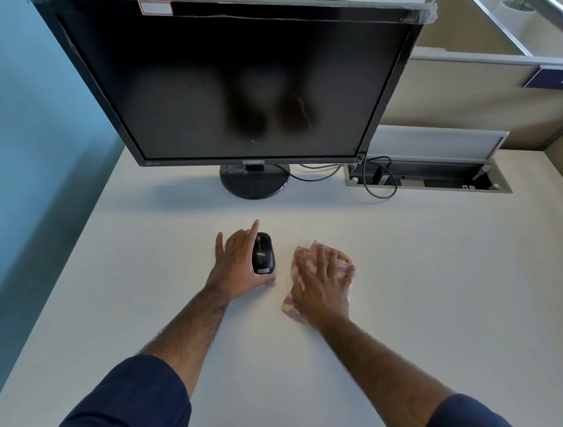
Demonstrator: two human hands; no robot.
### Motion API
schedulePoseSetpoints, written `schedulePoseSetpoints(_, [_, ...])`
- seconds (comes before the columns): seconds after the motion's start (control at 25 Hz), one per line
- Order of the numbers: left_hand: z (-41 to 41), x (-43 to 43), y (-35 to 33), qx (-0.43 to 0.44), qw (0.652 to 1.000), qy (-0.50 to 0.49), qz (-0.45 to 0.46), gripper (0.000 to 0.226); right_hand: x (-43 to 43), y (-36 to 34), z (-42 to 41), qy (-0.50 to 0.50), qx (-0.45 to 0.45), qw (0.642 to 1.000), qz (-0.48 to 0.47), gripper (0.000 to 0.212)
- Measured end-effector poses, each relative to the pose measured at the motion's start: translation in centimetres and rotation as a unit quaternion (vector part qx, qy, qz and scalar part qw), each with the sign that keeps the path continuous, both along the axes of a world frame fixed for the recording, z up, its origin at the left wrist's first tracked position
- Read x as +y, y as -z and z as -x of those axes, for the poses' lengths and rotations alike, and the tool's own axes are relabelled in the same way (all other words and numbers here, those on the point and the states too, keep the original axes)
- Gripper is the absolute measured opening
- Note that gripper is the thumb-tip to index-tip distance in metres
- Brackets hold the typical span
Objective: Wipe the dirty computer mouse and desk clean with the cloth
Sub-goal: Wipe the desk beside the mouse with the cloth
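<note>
White desk [405, 272], dark monitor [236, 86] behind: left hand [239, 263] grips the mouse [262, 254], lying lengthwise away from the person, while right hand [322, 285], spread flat, presses the cloth [303, 254] just to its right.

Mouse [263, 254] and cloth [300, 257] side by side on the desk [438, 287], in front of the monitor [236, 86].
The mouse lies left of the cloth, near it but apart. The left hand [235, 267] holds the mouse from its left side, and the right hand [322, 285] rests flat on top of the cloth. Behind both stands the monitor on its base [254, 183]. Right of the base, a cable hatch [427, 178] is set into the desk, with a partition [455, 92] behind it.
</note>
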State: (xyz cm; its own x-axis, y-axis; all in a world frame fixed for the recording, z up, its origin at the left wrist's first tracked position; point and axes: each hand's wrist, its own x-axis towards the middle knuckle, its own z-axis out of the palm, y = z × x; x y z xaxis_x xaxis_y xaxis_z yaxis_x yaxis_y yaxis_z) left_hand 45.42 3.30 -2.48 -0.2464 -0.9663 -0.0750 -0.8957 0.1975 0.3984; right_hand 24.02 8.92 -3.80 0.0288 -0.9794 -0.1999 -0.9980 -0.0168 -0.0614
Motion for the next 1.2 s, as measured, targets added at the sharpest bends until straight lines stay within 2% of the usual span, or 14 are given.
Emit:
schedulePoseSetpoints(0.28, [1.5, -0.6, -0.1, 0.000, 1.000, 0.017, 0.000, 0.133, -0.8, -0.3, 5.3, -0.107, 0.008, 0.994, 0.017, 0.067])
schedulePoseSetpoints(0.36, [1.8, -0.7, 0.0, 0.003, 1.000, 0.023, 0.004, 0.134, -1.5, -0.6, 7.5, -0.106, -0.008, 0.994, 0.031, 0.065])
schedulePoseSetpoints(0.48, [1.9, -0.9, -0.1, 0.002, 1.000, 0.021, 0.005, 0.134, -3.1, -1.6, 10.1, -0.022, -0.152, 0.986, 0.066, 0.054])
schedulePoseSetpoints(0.56, [1.9, -1.2, 0.0, 0.003, 1.000, 0.018, 0.006, 0.133, -3.7, -2.1, 9.8, -0.023, -0.204, 0.976, 0.073, 0.051])
schedulePoseSetpoints(0.72, [2.1, -2.1, -0.1, 0.012, 1.000, 0.014, 0.015, 0.133, -1.9, -2.1, 4.8, -0.168, -0.127, 0.977, 0.029, 0.054])
schedulePoseSetpoints(0.8, [2.7, -2.4, 0.0, 0.019, 0.999, 0.019, 0.018, 0.134, 0.4, -1.3, 2.9, -0.247, -0.073, 0.966, 0.033, 0.060])
schedulePoseSetpoints(0.88, [3.4, -2.6, 0.2, 0.018, 0.999, 0.026, 0.015, 0.134, 2.1, -0.8, 2.8, -0.285, -0.045, 0.956, 0.052, 0.066])
schedulePoseSetpoints(1.0, [4.8, -2.8, 0.5, -0.001, 0.999, 0.041, 0.002, 0.133, 3.2, -0.5, 5.8, -0.268, -0.031, 0.961, 0.057, 0.067])
schedulePoseSetpoints(1.2, [6.8, -2.6, 0.7, -0.015, 0.998, 0.061, -0.010, 0.131, 2.4, -1.0, 10.2, -0.158, -0.023, 0.986, 0.043, 0.069])
